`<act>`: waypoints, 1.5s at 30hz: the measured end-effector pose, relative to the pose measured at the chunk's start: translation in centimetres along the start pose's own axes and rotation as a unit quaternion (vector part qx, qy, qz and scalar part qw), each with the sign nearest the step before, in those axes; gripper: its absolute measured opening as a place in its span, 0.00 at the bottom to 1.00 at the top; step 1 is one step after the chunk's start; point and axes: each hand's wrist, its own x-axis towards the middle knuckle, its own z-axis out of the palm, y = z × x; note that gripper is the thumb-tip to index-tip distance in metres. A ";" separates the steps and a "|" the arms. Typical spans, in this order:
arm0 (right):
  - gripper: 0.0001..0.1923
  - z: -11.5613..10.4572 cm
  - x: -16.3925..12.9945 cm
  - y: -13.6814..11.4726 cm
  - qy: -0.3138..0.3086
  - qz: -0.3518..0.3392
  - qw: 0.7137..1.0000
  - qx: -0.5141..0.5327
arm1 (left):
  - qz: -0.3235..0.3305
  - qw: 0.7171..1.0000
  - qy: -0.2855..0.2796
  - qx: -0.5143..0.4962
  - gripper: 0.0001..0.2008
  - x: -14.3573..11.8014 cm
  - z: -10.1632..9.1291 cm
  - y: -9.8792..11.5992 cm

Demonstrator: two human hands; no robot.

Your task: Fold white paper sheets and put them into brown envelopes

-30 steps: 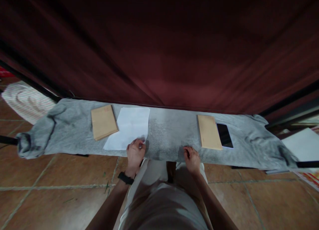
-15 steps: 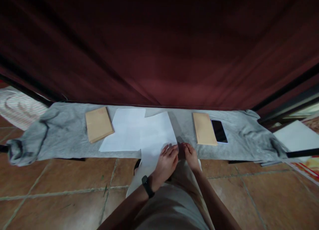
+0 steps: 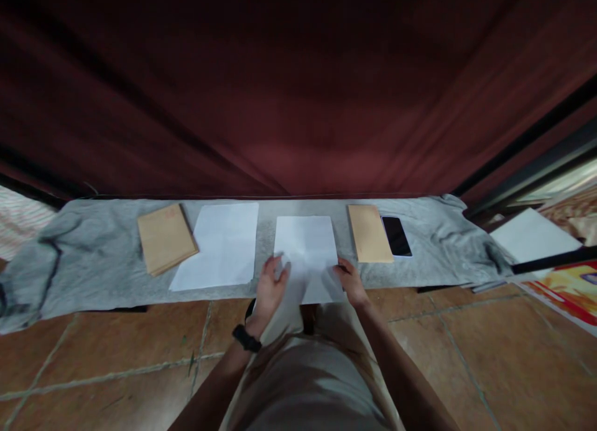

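Note:
A white sheet of paper (image 3: 305, 244) lies in front of me, its near end reaching over the edge of the cloth-covered bench above my lap. My left hand (image 3: 271, 288), with a dark watch on the wrist, is at the sheet's left edge, thumb over the paper and fingers curled at the side. At the right edge, my right hand (image 3: 352, 283) pinches the paper between thumb and fingers. More white paper (image 3: 226, 244) lies to the left. Its left side touches a stack of brown envelopes (image 3: 166, 238). Another brown envelope or stack (image 3: 370, 233) lies right of my sheet.
A phone (image 3: 396, 236) with a dark screen lies beside the right envelope. Grey cloth (image 3: 97, 250) covers the narrow bench. A dark red curtain (image 3: 298, 107) hangs behind it. At the far right are a white flat item (image 3: 534, 235) and a colourful printed package (image 3: 566, 291). Tiles cover the floor.
The sheet has come away from the paper on the left and moved right, now lying straight before me. My left hand has shifted from its right edge to its left edge; my hands are farther apart.

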 end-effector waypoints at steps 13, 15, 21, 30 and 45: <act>0.18 1.0 4.1 -1.6 -0.016 0.024 0.999 0.028 | -0.166 0.978 0.030 -0.126 0.21 5.9 0.3 -1.7; 0.18 1.0 4.8 -1.6 -0.010 0.020 1.000 0.017 | -0.157 0.980 0.037 -0.116 0.22 6.9 0.5 -1.9; 0.16 1.6 5.9 -0.5 0.014 0.000 0.999 -0.033 | -0.134 0.988 0.048 -0.062 0.23 8.9 0.7 -2.4; 0.22 2.2 5.2 0.4 0.055 -0.048 0.989 -0.132 | -0.084 0.994 0.021 0.065 0.23 7.6 0.1 -1.6; 0.21 2.7 4.4 -0.7 0.082 -0.149 0.943 -0.286 | -0.096 0.977 -0.024 0.188 0.20 7.3 -0.2 -0.5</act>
